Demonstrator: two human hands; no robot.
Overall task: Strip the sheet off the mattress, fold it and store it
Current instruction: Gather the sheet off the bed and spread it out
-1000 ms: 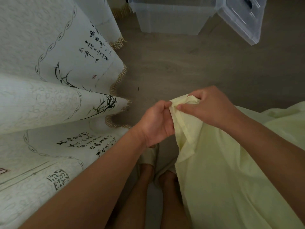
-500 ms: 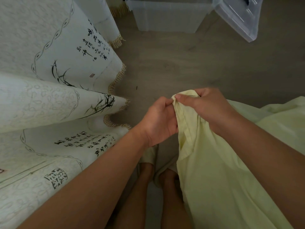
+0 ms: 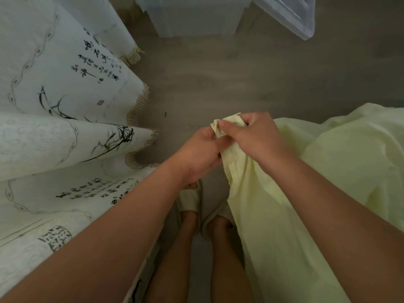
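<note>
The pale yellow sheet (image 3: 284, 215) hangs from my hands and spreads over the floor to the right. Its bunched corner sticks up between my hands at the middle of the view. My right hand (image 3: 253, 136) pinches that corner from above, thumb on top. My left hand (image 3: 201, 154) grips the sheet's edge just below and left of it, fingers curled round the cloth. Both hands touch each other. The mattress, under a white cover printed with ink bamboo and calligraphy (image 3: 54, 132), fills the left side.
A clear plastic storage bin (image 3: 196, 18) stands open on the floor at the top, its lid (image 3: 290, 16) leaning beside it on the right. Grey wood floor lies between me and the bin. My feet in pale slippers (image 3: 190, 200) stand below my hands.
My right hand has bunched the sheet corner tighter and shifted it slightly toward my left hand. The camera has tilted down a little, so the bin sits higher in view.
</note>
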